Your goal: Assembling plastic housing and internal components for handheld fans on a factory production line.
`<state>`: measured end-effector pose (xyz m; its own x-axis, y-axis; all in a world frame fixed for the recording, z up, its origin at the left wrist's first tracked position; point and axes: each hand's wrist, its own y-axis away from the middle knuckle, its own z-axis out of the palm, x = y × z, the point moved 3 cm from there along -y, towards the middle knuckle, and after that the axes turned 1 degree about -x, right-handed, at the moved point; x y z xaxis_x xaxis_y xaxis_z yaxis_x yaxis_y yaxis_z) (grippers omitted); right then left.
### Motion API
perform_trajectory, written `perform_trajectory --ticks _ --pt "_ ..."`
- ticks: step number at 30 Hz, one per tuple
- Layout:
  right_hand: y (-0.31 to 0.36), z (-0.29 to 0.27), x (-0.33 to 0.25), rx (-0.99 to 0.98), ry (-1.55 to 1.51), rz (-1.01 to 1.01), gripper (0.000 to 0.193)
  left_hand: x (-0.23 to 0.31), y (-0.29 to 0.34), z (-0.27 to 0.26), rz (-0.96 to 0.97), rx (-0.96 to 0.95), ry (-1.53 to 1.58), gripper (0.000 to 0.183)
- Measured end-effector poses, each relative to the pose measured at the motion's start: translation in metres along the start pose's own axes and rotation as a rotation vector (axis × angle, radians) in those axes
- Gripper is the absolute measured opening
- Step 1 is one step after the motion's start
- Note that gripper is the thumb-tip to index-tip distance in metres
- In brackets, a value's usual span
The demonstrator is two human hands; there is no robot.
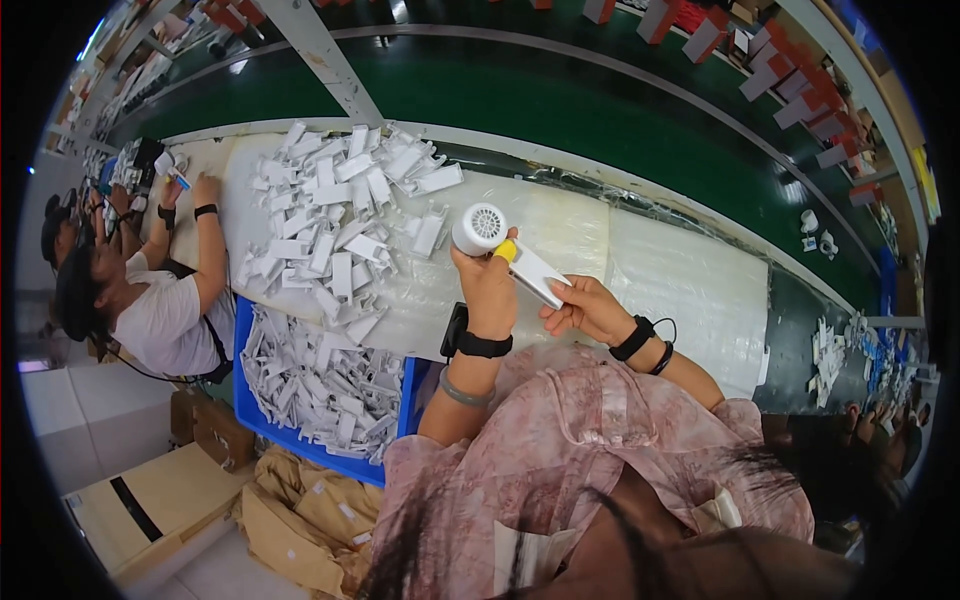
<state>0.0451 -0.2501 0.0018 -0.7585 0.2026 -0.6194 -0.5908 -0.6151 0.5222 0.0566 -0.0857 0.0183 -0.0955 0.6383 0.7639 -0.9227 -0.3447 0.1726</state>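
Note:
A white hair dryer (534, 272), by the look of its round grilled head and flat straight handle, is held tilted above the bench in front of me. My left hand (487, 290) is closed around its neck just below the head, with a yellow cover on the thumb. The lower end of the handle is pinched between the fingers and thumb of my right hand (592, 308). Left of my hands lies a heap of white plastic handle shells (340, 195). One loose shell (428, 232) sits at the heap's edge, close to the dryer head.
A blue bin (408, 400) full of similar white parts stands by my left forearm. Plastic sheeting covers the bench (680, 290). Beyond it runs a green conveyor belt (560, 95). Another person (165, 325) works at the left. Cardboard boxes (160, 500) stand at the lower left.

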Motion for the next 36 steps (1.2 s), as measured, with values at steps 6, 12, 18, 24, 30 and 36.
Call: perform_trajectory --ticks 6,12,18,24,30,36 --pt "0.0 0.004 -0.002 0.022 0.046 -0.004 0.035 -0.003 -0.001 -0.004 -0.03 0.039 0.046 0.053" --pt "0.012 0.015 -0.005 0.099 0.151 -0.124 0.033 0.003 -0.001 0.015 -0.112 -0.025 0.079 0.052" --pt "0.026 0.022 -0.017 0.104 0.378 -0.246 0.03 0.005 0.007 0.026 0.023 -0.032 0.069 0.052" --pt "0.029 0.023 -0.023 0.122 0.33 -0.245 0.029 0.007 0.01 0.033 0.009 -0.07 0.053 0.052" --pt "0.038 0.028 -0.031 0.113 0.431 -0.284 0.029 0.007 0.009 0.034 0.042 -0.152 0.077 0.049" --pt "0.041 0.03 -0.027 0.129 0.414 -0.388 0.03 0.006 0.006 0.028 0.008 -0.207 0.092 0.047"
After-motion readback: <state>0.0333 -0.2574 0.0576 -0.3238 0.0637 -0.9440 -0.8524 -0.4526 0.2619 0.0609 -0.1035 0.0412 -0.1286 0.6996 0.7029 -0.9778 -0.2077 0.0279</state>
